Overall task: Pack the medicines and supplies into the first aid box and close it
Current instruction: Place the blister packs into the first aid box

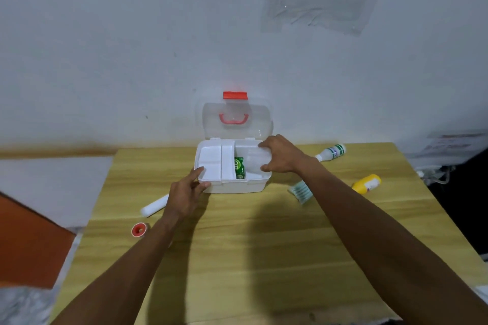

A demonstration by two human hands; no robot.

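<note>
tray [211, 161] blocks box [237, 188] left, tabletop [250, 245] front — free

white first aid box [232, 187] open — lid [260, 119] upright, green carton [239, 167], translucent item [252, 158] inside
</note>
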